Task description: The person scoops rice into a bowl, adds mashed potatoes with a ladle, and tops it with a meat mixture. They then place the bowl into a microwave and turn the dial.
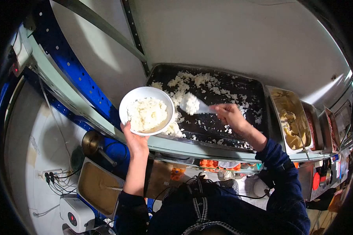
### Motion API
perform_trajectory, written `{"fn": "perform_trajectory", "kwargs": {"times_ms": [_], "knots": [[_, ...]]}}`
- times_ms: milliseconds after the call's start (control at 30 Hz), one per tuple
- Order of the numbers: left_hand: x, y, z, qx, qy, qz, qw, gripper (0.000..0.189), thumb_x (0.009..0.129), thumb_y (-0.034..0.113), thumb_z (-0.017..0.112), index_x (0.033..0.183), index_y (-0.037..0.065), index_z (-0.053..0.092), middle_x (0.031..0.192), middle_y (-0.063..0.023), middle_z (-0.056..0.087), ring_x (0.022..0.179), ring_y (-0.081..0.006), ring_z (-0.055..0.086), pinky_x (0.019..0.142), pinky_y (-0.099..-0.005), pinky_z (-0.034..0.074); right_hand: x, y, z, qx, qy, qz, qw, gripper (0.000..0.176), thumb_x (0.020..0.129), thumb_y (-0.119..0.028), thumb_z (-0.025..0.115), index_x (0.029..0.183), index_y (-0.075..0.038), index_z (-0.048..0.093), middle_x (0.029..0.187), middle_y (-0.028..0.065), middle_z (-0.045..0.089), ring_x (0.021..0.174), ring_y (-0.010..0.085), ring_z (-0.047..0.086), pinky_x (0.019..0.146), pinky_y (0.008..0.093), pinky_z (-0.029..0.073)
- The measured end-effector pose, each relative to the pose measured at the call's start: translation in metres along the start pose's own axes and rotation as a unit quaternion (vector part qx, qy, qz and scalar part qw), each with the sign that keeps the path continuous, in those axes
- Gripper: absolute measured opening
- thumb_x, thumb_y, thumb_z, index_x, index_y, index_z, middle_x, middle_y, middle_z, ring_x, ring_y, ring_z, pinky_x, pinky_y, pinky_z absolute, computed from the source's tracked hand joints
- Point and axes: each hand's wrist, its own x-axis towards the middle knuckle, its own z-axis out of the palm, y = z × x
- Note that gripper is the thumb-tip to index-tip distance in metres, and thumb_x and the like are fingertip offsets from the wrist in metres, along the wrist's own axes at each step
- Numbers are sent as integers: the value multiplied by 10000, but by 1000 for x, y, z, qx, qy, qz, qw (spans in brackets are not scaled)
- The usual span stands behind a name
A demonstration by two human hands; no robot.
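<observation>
In my left hand (136, 141) I hold a white bowl (169, 102), tilted a little, with a mound of cooked white rice (147, 113) inside. My right hand (230, 116) is closed around the handle of a pale rice paddle (204, 108). A clump of rice (191, 103) sits on the paddle's blade, just right of the bowl and apart from it. Below both hands lies a wide dark baking tray (227, 107) with rice scattered over it, thickest along its left side and upper left.
Right of the tray stands a metal pan (275, 102) of yellowish paste with a utensil in it, then pans of reddish food. A pale metal shelf edge (208, 149) runs in front. Lower left are a tub of brown liquid (98, 184) and plugged-in cables (53, 176).
</observation>
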Motion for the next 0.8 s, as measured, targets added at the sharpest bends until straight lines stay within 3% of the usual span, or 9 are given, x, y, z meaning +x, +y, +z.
{"fn": "perform_trajectory", "kwargs": {"times_ms": [100, 167, 200, 267, 333, 533, 633, 700, 800], "knots": [[-10, -7, 17, 22, -1, -1, 1000, 642, 811, 452, 429, 1352, 162, 238, 1354, -108, 340, 1252, -300, 324, 950, -561, 310, 2, -48, 3, -209, 25, -155, 965, 231, 874, -124, 494, 1022, 0, 620, 599, 53, 543, 542, 89, 485, 498, 253, 411], [-8, -21, 20, 9, -45, -27, 999, 596, 822, 420, 433, 1337, 229, 200, 1363, -104, 290, 1257, -304, 300, 949, -566, 311, -2, -77, 31, -309, 27, -287, 906, 197, 790, -77, 550, 958, -16, 634, 821, 191, 623, 696, 287, 630, 642, 346, 492], [-8, -26, 22, 2, -67, -40, 997, 580, 828, 404, 435, 1329, 262, 181, 1367, -102, 265, 1259, -306, 288, 948, -568, 312, 3, -75, 46, -346, 28, -380, 857, 205, 742, -39, 560, 931, -37, 641, 787, 188, 619, 699, 308, 623, 636, 369, 504], [-7, -34, 25, -31, -86, -61, 994, 566, 838, 386, 433, 1336, 257, 199, 1357, -103, 270, 1246, -303, 303, 940, -569, 326, -7, -92, 70, -553, -4, -384, 739, 245, 638, -30, 580, 878, -32, 628, 696, 158, 612, 658, 298, 629, 593, 391, 510], [-11, -37, 28, -99, -108, -77, 986, 560, 835, 376, 441, 1332, 230, 229, 1352, -99, 277, 1234, -292, 321, 938, -562, 334, -22, -110, 79, -602, 67, -403, 686, 389, 653, -65, 571, 1040, -26, 586, 654, 135, 573, 612, 283, 607, 530, 372, 496], [-12, -35, 27, -94, -102, -63, 988, 563, 827, 397, 446, 1323, 193, 276, 1326, -86, 334, 1239, -280, 326, 963, -516, 325, -32, -98, 76, -573, -77, -356, 734, 316, 687, -54, 558, 998, -22, 606, 688, 156, 610, 609, 299, 606, 536, 372, 497], [-14, -22, 24, -100, -73, -46, 991, 589, 824, 440, 418, 1317, 129, 335, 1332, -99, 377, 1233, -258, 355, 992, -480, 304, -19, -109, 35, -360, -1, -345, 867, 178, 693, -82, 565, 835, -22, 653, 745, 156, 638, 667, 280, 626, 642, 364, 496], [-8, -11, 9, -89, -53, -18, 994, 613, 825, 460, 402, 1320, 104, 338, 1336, -106, 384, 1236, -272, 357, 997, -486, 297, -7, -116, -10, -284, 34, -205, 936, 255, 764, -210, 585, 886, 4, 652, 653, 136, 621, 603, 164, 593, 603, 307, 472], [-15, 10, 4, -84, -21, -25, 996, 610, 836, 459, 383, 1336, 116, 316, 1367, -94, 344, 1250, -264, 335, 1005, -471, 284, 61, -52, -82, -473, 27, -62, 878, 216, 691, -181, 573, 742, 18, 639, 610, 150, 597, 558, 209, 595, 539, 351, 464]]}}
